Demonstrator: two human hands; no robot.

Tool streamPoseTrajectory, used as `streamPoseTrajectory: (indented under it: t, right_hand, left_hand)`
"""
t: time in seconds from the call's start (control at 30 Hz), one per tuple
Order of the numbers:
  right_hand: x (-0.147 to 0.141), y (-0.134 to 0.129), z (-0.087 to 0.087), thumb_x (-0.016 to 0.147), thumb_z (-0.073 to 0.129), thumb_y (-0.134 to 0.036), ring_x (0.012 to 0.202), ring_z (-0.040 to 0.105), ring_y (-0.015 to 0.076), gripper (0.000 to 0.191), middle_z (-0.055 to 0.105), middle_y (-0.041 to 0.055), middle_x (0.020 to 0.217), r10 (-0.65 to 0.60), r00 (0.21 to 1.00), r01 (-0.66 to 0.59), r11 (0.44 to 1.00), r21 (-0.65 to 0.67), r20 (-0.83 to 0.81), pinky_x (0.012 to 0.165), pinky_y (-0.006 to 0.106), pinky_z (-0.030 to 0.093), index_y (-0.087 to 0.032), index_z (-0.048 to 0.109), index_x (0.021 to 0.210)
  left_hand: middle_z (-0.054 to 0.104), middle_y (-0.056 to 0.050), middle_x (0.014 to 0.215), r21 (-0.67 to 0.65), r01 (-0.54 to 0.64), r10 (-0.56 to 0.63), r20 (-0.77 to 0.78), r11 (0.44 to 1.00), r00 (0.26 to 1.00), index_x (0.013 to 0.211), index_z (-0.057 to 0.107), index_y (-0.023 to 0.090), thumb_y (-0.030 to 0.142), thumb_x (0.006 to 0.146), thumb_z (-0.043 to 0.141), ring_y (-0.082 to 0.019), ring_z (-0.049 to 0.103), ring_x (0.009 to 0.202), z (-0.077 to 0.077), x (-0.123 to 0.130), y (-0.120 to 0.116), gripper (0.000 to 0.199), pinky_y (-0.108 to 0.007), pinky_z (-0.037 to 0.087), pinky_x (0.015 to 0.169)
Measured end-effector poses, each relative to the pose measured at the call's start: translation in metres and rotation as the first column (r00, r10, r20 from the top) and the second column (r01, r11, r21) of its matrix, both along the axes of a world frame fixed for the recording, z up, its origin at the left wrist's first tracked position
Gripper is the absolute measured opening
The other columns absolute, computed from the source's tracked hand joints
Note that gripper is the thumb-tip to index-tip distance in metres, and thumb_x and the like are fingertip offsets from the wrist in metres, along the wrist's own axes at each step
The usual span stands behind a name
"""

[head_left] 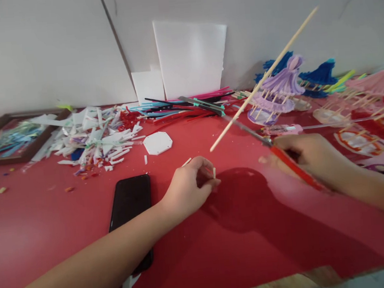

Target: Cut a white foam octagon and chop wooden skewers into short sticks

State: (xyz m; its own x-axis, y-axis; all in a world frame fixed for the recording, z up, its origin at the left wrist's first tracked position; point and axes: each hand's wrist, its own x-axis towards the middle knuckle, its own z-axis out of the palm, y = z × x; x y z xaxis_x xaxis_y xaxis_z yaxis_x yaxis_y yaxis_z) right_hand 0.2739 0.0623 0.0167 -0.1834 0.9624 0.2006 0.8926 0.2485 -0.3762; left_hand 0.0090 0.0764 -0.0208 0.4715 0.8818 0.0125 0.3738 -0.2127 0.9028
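My left hand (190,182) is closed in a loose pinch above the red table. A short wooden stick piece (214,173) stands up at its fingertips, and another pale stick end (187,162) shows behind the knuckles. My right hand (309,158) is wrapped round a red-handled tool (293,164) with a slim metal front, scissors or pliers; which one I cannot tell. A long wooden skewer (272,67) slants through the air across the tool's tip; whether the tool grips it is unclear. Beyond my left hand lies a white eight-sided board (158,143) with small holes.
A black phone (131,203) with a cable lies beside my left forearm. White scraps (93,137) are heaped at the left, near a brown frame (27,151). Coloured pipe cleaners (175,109) lie along the wall. Small stick-and-fuzz pavilions (282,84) stand at the right.
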Motion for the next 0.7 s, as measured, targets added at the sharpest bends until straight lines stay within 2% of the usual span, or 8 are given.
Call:
streamPoseTrajectory:
  t: [0.07,0.17,0.27,0.37,0.47,0.53,0.6,0.7]
  right_hand:
    - [-0.006,0.008,0.008,0.078,0.049,-0.071,0.046,0.032,0.0112,0.053,0.03,-0.0048,0.053,-0.087,0.991,0.085,0.996,-0.015,-0.105,0.042,0.027,0.027,-0.024,0.037,0.056]
    - [-0.016,0.014,0.009,0.081,0.045,-0.071,0.047,0.029,0.0112,0.055,0.027,-0.0046,0.053,-0.105,0.984,0.099,0.994,-0.047,-0.142,0.044,0.027,0.024,-0.024,0.035,0.055]
    - [-0.019,0.016,-0.004,0.082,0.048,-0.068,0.049,0.03,0.0117,0.053,0.027,-0.005,0.054,-0.05,0.992,0.038,0.994,-0.104,-0.113,0.045,0.026,0.025,-0.024,0.034,0.056]
    - [-0.017,0.016,-0.018,0.079,0.053,-0.067,0.05,0.032,0.0114,0.053,0.029,-0.0056,0.055,-0.003,0.998,-0.005,0.991,-0.135,-0.057,0.046,0.026,0.026,-0.023,0.034,0.057]
    - [-0.017,0.013,-0.021,0.081,0.051,-0.067,0.047,0.035,0.0111,0.054,0.032,-0.0055,0.052,0.054,0.998,-0.052,0.991,-0.123,0.015,0.046,0.025,0.026,-0.023,0.034,0.055]
    - [-0.021,0.01,-0.019,0.083,0.05,-0.065,0.047,0.037,0.0113,0.053,0.035,-0.0049,0.052,0.101,0.994,-0.095,0.989,-0.115,0.049,0.046,0.025,0.027,-0.023,0.035,0.055]
    - [-0.027,0.007,-0.016,0.084,0.05,-0.063,0.048,0.039,0.0114,0.051,0.038,-0.0043,0.053,0.152,0.986,-0.145,0.985,-0.098,0.07,0.047,0.025,0.029,-0.023,0.037,0.056]
    - [-0.035,0.004,-0.016,0.086,0.05,-0.059,0.049,0.038,0.0111,0.047,0.042,-0.0035,0.056,0.209,0.975,-0.203,0.976,-0.077,0.08,0.049,0.025,0.029,-0.022,0.039,0.058]
  left_hand:
    - [0.066,-0.001,0.079,0.101,0.02,-0.011,-0.086,0.995,0.996,0.087,0.054,0.02,0.016,0.08,0.061,-0.015,0.064,0.071,0.001,-0.002,-0.002,0.01,-0.028,0.051,0.066]
    - [0.066,-0.003,0.083,0.267,0.078,-0.016,-0.228,0.96,0.974,0.088,0.057,0.02,0.011,0.08,0.056,-0.017,0.062,0.074,0.0,-0.003,-0.003,0.012,-0.03,0.051,0.068]
    - [0.065,-0.006,0.088,0.352,0.108,0.01,-0.318,0.93,0.948,0.09,0.055,0.02,0.011,0.081,0.056,-0.022,0.061,0.083,-0.003,-0.003,-0.004,0.013,-0.039,0.051,0.079]
    - [0.062,-0.008,0.095,0.391,0.01,0.093,-0.242,0.921,0.966,0.094,0.051,0.02,0.02,0.081,0.06,-0.026,0.059,0.093,-0.001,-0.003,-0.006,0.017,-0.046,0.049,0.087]
    - [0.056,-0.01,0.104,0.337,-0.238,0.261,-0.023,0.911,0.965,0.105,0.045,0.019,0.025,0.08,0.061,-0.024,0.058,0.097,0.003,-0.004,-0.007,0.03,-0.042,0.051,0.085]
    - [0.054,-0.012,0.111,0.239,-0.335,0.323,0.091,0.911,0.942,0.11,0.045,0.017,0.027,0.081,0.06,-0.022,0.058,0.098,0.004,-0.004,-0.005,0.033,-0.041,0.051,0.086]
    - [0.058,-0.012,0.109,0.109,-0.323,0.302,0.175,0.94,0.937,0.107,0.05,0.017,0.03,0.083,0.06,-0.021,0.06,0.096,0.007,-0.005,-0.002,0.029,-0.037,0.053,0.084]
    - [0.067,-0.005,0.089,-0.062,-0.269,0.275,0.299,0.961,0.914,0.089,0.059,0.018,0.031,0.082,0.063,-0.015,0.065,0.079,0.011,-0.004,0.002,0.016,-0.027,0.056,0.07]
